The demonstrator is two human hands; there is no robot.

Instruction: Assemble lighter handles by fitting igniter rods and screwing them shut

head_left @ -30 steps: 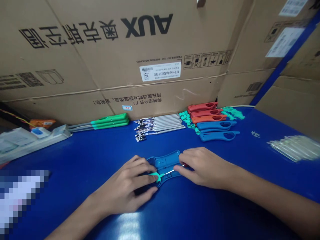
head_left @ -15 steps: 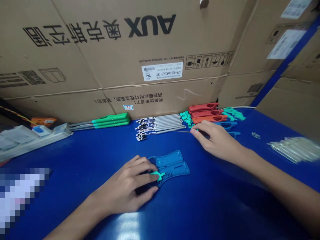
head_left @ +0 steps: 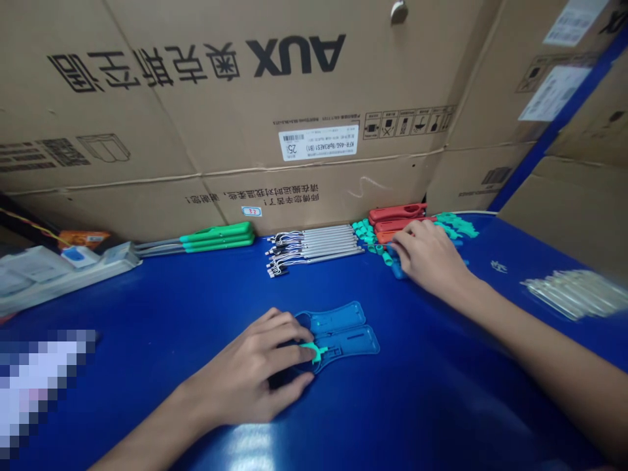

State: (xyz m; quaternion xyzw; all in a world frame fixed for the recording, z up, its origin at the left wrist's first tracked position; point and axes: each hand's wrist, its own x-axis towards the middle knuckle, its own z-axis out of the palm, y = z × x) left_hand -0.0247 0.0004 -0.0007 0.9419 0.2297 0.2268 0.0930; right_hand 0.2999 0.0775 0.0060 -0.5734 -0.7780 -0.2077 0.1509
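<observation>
Under my left hand (head_left: 265,369), an opened blue plastic handle shell (head_left: 360,340) lies on the blue table, its two halves side by side. The fingers of that hand hold the shell and press on a small turquoise trigger piece (head_left: 318,353) in the nearer half. Farther back, my right hand (head_left: 432,258) is over the stacked handles, with its thumb and fingers drawn together. Whatever is between those fingertips is hidden. Red handles (head_left: 398,212) lie just behind it, and small turquoise caps (head_left: 367,235) are scattered to its left. Blue handles (head_left: 400,269) are partly covered by it.
A row of silver tubes with wires (head_left: 328,242) lies at the back middle. Green-handled sticks (head_left: 218,237) and a power strip (head_left: 73,281) are to the left. More turquoise pieces (head_left: 456,224) and clear tubes (head_left: 574,291) lie right. A cardboard box (head_left: 220,131) walls the back.
My right hand has moved right from beside the silver tubes to over the handles; the thin rod at its fingertips no longer shows. The blue shell appears slightly lower and farther right.
</observation>
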